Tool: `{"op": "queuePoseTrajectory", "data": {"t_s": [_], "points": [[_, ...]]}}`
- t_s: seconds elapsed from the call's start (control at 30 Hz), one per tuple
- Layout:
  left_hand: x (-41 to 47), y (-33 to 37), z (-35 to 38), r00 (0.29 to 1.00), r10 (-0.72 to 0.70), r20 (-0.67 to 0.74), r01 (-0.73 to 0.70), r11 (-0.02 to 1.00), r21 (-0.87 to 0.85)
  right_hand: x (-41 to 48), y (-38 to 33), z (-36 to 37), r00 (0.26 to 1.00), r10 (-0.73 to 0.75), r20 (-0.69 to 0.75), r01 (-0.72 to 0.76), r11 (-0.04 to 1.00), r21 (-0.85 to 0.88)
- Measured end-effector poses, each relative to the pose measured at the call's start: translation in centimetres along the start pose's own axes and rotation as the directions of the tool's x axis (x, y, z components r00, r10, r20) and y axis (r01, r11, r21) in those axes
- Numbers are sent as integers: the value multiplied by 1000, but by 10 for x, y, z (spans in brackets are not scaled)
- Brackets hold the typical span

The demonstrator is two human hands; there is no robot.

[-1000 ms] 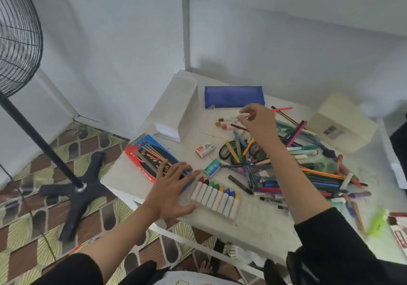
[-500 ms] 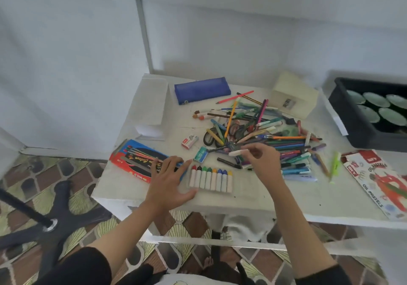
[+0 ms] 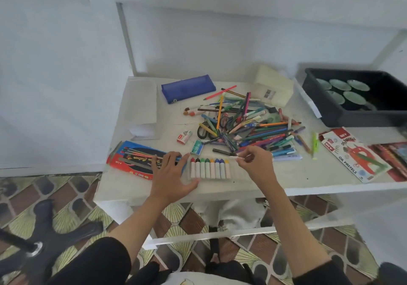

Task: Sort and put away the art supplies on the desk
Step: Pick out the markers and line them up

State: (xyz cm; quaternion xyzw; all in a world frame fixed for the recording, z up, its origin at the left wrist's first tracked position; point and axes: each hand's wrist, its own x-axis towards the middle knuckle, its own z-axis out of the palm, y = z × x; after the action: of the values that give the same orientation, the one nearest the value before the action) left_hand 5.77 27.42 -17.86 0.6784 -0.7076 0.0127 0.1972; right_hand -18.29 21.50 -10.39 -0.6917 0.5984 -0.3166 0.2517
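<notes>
A row of several white oil pastels with coloured tips [image 3: 210, 167] lies in a clear tray near the desk's front edge. My left hand [image 3: 171, 172] rests flat beside the tray's left end, fingers spread. My right hand [image 3: 253, 161] pinches one white pastel stick [image 3: 236, 157] just above the right end of the row. A heap of pens, pencils, markers and scissors [image 3: 248, 124] covers the middle of the white desk [image 3: 136, 188].
A red and blue colour-pencil box [image 3: 134, 159] lies at the left front. A blue pencil case [image 3: 188, 88], a white paper bag [image 3: 143, 106], a cream box [image 3: 273, 86], an oil pastels box lid [image 3: 352, 155] and a black bin of cups [image 3: 356, 97] surround the heap.
My right hand came back from the far side of the heap to the pastel row, carrying a white stick. The view swung right and down. My left hand stayed by the tray.
</notes>
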Motion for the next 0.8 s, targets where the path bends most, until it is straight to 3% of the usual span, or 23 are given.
{"op": "queuePoseTrajectory", "data": {"t_s": [0.1, 0.37, 0.63, 0.8], "points": [[0, -1, 1, 1000, -2, 6, 2, 1000, 5, -7, -1, -1, 1000, 9, 6, -9, 999, -38], [0, 0, 1, 1000, -8, -1, 8, 1000, 11, -14, 8, 8, 973, 35, 228, -8, 993, -119], [0, 0, 0, 1000, -7, -10, 7, 1000, 11, -16, 10, 12, 980, 14, 200, 17, 988, -152], [0, 1, 0, 1000, -3, -6, 3, 1000, 8, -7, 8, 7, 960, 29, 280, 24, 982, -186]]}}
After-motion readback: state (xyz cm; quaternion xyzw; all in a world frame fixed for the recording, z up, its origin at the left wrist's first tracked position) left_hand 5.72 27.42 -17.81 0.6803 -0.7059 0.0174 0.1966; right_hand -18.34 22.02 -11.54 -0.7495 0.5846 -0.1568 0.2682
